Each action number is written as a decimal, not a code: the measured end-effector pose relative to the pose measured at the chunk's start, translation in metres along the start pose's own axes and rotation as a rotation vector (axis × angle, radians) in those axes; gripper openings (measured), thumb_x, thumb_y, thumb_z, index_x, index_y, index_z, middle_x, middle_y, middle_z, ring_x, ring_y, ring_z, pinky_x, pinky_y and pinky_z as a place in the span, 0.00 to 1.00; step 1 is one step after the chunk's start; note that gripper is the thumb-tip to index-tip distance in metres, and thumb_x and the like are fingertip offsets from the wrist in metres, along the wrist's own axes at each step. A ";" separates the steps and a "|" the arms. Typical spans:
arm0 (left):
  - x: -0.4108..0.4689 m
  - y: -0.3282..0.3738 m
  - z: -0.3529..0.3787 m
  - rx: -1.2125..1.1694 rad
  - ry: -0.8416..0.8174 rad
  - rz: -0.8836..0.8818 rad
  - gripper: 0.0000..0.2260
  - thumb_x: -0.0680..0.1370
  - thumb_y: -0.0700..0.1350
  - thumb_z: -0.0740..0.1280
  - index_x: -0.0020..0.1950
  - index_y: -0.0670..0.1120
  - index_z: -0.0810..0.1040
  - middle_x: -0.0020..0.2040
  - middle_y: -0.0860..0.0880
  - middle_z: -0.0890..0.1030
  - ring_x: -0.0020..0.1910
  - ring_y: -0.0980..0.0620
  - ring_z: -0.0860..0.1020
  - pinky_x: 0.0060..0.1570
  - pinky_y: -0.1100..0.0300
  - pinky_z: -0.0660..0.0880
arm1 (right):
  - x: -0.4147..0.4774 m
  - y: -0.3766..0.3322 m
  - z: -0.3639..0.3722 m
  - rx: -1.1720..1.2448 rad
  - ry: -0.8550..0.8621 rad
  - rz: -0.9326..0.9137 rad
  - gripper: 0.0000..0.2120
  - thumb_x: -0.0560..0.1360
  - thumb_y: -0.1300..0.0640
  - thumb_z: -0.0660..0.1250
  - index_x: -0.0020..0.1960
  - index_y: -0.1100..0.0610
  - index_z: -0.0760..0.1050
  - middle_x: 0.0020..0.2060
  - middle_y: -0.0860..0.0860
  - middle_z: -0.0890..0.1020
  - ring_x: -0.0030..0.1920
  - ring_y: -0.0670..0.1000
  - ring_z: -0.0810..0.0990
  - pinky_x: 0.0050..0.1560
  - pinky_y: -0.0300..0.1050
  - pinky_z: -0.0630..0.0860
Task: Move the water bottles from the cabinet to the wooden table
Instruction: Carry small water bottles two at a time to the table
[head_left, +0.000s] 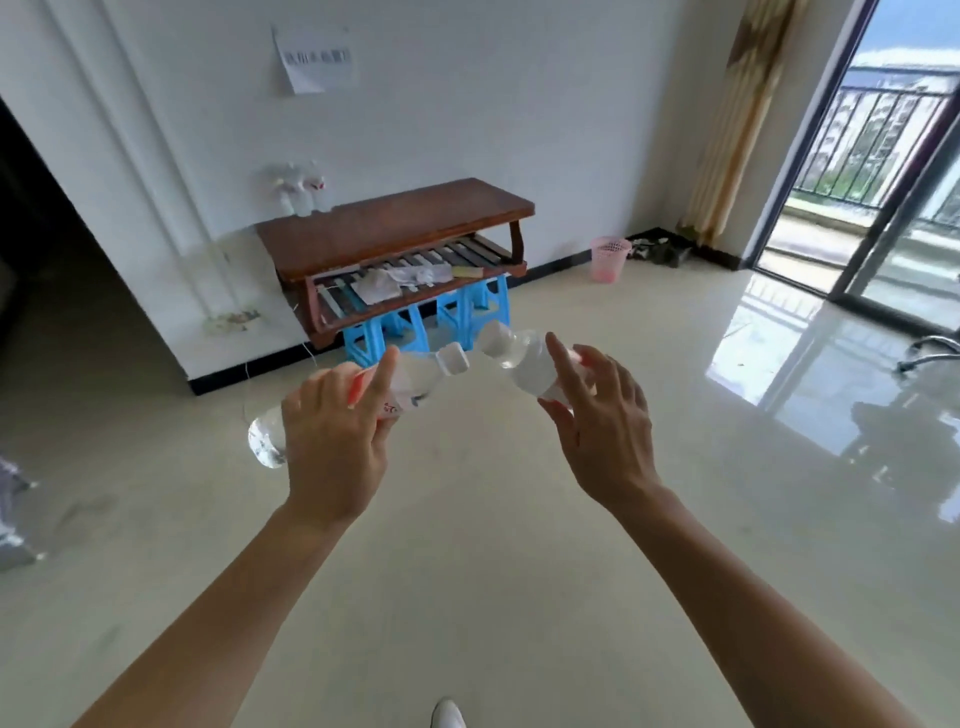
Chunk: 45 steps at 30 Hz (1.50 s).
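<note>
— Tiled floor, white wall; wooden table (395, 223) stands ahead, well apart from the person. Progress?
— Mid-carry, I judge. Left bottle (415, 376) and right bottle (524, 364) are both in the air, neither set down. Cabinet out of view, so remainder unknown. Pale shapes (301, 195) at the table's far-left end: too blurred to name.
— Grips?
— Left hand (332, 441) wraps its bottle, which is tilted with cap toward centre. Right hand (602, 431) pinches its bottle, fingers partly spread.

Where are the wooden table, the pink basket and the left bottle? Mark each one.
wooden table (395, 223): head view, on the bare tabletop.
pink basket (609, 260): head view, on its mesh wall.
left bottle (418, 375): head view, on its clear shoulder below the cap.
</note>
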<state>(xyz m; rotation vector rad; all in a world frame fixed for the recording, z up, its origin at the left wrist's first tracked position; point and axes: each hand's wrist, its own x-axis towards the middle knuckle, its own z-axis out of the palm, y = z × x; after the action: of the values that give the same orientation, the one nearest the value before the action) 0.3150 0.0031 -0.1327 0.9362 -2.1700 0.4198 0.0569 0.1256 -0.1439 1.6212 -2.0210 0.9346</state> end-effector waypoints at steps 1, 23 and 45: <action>0.012 -0.014 0.022 0.026 -0.016 -0.017 0.29 0.77 0.48 0.72 0.77 0.47 0.69 0.57 0.40 0.77 0.56 0.36 0.75 0.53 0.42 0.69 | 0.020 0.006 0.023 -0.008 -0.015 0.000 0.38 0.78 0.51 0.71 0.80 0.42 0.53 0.68 0.59 0.73 0.63 0.63 0.74 0.57 0.68 0.76; 0.414 -0.138 0.433 0.085 -0.102 -0.084 0.32 0.72 0.44 0.76 0.75 0.49 0.72 0.55 0.39 0.77 0.54 0.37 0.74 0.50 0.39 0.72 | 0.466 0.232 0.354 -0.114 -0.022 -0.019 0.42 0.72 0.57 0.79 0.78 0.45 0.61 0.63 0.60 0.74 0.61 0.63 0.75 0.58 0.65 0.75; 0.674 -0.463 0.759 0.056 -0.073 -0.407 0.36 0.70 0.44 0.79 0.76 0.47 0.70 0.55 0.41 0.79 0.53 0.39 0.77 0.48 0.41 0.77 | 0.896 0.239 0.754 0.001 -0.186 -0.244 0.43 0.72 0.62 0.76 0.79 0.45 0.58 0.66 0.60 0.75 0.64 0.63 0.76 0.60 0.64 0.76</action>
<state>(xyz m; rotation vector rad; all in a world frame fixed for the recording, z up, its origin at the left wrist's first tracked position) -0.0389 -1.0553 -0.1558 1.4062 -1.9700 0.2506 -0.3230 -1.0074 -0.1427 1.9649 -1.8796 0.7198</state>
